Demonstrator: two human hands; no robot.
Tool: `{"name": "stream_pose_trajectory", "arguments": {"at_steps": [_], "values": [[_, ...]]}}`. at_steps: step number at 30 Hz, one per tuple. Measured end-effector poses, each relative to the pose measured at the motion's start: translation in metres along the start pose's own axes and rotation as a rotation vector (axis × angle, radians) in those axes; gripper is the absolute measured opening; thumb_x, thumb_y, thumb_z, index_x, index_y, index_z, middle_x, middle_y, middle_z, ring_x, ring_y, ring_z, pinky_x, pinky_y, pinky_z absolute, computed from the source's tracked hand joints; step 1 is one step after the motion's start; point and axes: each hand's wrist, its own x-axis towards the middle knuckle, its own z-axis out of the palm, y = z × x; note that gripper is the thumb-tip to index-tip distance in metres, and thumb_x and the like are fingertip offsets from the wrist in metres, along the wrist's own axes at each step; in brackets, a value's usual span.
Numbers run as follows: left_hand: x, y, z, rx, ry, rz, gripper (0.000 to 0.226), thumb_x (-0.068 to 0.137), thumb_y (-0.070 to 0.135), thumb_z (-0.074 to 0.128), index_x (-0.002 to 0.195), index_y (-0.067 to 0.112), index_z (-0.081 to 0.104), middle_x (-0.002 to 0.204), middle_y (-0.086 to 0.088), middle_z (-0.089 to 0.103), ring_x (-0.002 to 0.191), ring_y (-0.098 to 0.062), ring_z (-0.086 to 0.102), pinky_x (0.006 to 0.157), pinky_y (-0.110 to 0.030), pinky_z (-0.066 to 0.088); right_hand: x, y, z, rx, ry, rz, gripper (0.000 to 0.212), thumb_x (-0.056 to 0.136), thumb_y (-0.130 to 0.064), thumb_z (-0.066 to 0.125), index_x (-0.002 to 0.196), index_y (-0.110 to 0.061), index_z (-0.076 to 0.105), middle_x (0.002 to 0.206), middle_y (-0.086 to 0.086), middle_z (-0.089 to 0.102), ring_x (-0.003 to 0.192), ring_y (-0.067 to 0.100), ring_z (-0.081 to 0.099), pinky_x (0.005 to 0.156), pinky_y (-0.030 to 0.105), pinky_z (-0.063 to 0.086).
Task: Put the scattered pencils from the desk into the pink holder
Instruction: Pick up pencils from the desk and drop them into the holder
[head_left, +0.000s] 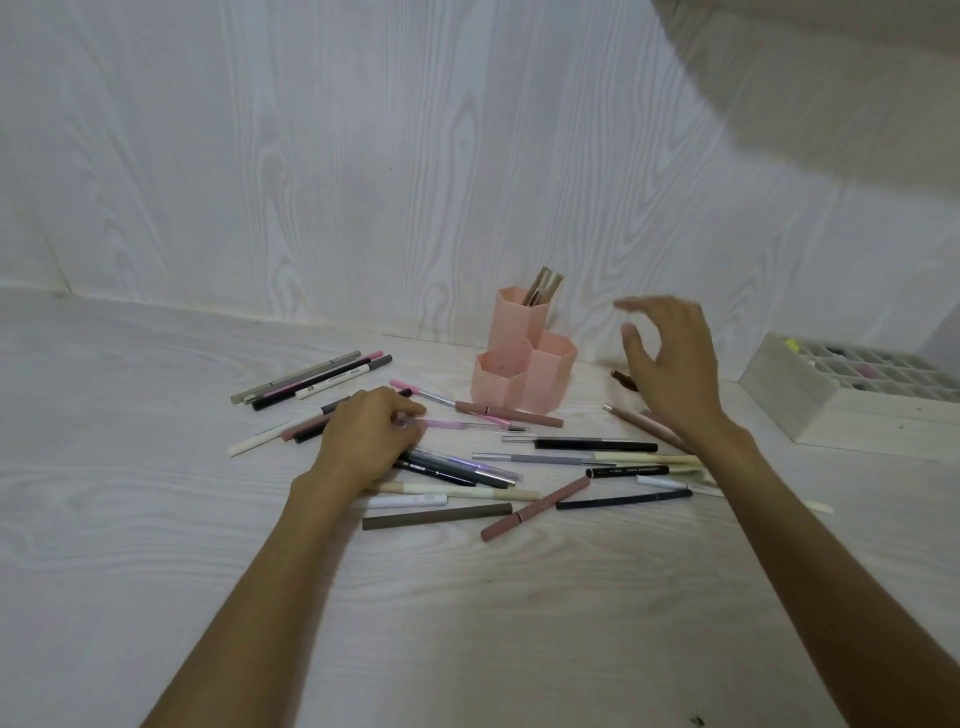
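While desk (156, 519) lies strewn, risk: right hand (670, 364), fingers spread, empty, hovering beside holder (524, 374), could knock it over. Left hand (369, 441) curls on pink pencil (457, 426); neighbours may roll. Holder: three cells, about three pencils in tallest. Roughly twenty-five pencils loose.

The holder (524, 371) is pale pink; the desk (156, 519) is whitish with a wood-grain pattern; the scattered pencils (519, 467) are black, brown, cream, grey, white, dusty rose; one pencil (452, 425) is translucent pink.
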Motion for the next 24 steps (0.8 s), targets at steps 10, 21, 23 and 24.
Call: {"name": "stream_pose_trajectory", "arguments": {"at_steps": [10, 21, 23, 24], "values": [[-0.004, -0.004, -0.008, -0.096, -0.010, 0.016, 0.008, 0.085, 0.029, 0.066, 0.088, 0.035, 0.070, 0.098, 0.010, 0.067, 0.096, -0.013, 0.059, 0.084, -0.034, 0.047, -0.072, 0.040, 0.016, 0.157, -0.305, 0.314, 0.023, 0.092, -0.019, 0.053, 0.110, -0.019, 0.068, 0.113, 0.001, 0.067, 0.111, 0.019, 0.054, 0.098, 0.035, 0.043], [-0.002, 0.039, -0.051, -0.607, 0.271, 0.067, 0.017, 0.082, 0.023, 0.071, 0.085, 0.040, 0.071, 0.076, 0.016, 0.072, 0.072, 0.010, 0.064, 0.068, -0.002, 0.046, -0.081, 0.049, 0.012, 0.103, -0.424, 0.224, 0.024, 0.092, -0.031, 0.055, 0.110, -0.024, 0.068, 0.114, 0.000, 0.060, 0.116, 0.016, 0.047, 0.092, 0.030, 0.037], [0.006, 0.059, -0.070, -0.659, 0.361, 0.114, 0.017, 0.082, 0.025, 0.072, 0.090, 0.040, 0.070, 0.078, 0.013, 0.069, 0.073, 0.008, 0.063, 0.076, -0.008, 0.049, -0.081, 0.050, 0.011, 0.120, -0.450, 0.227, 0.025, 0.090, -0.035, 0.056, 0.111, -0.026, 0.067, 0.117, -0.003, 0.059, 0.119, 0.015, 0.044, 0.095, 0.032, 0.037], [0.013, 0.071, -0.079, -0.682, 0.408, 0.137, 0.017, 0.081, 0.025, 0.074, 0.091, 0.038, 0.069, 0.080, 0.010, 0.068, 0.075, 0.006, 0.063, 0.078, -0.010, 0.049, -0.080, 0.051, 0.011, 0.125, -0.473, 0.232, 0.027, 0.090, -0.037, 0.057, 0.112, -0.027, 0.067, 0.119, -0.004, 0.058, 0.121, 0.014, 0.043, 0.097, 0.032, 0.037]]}}
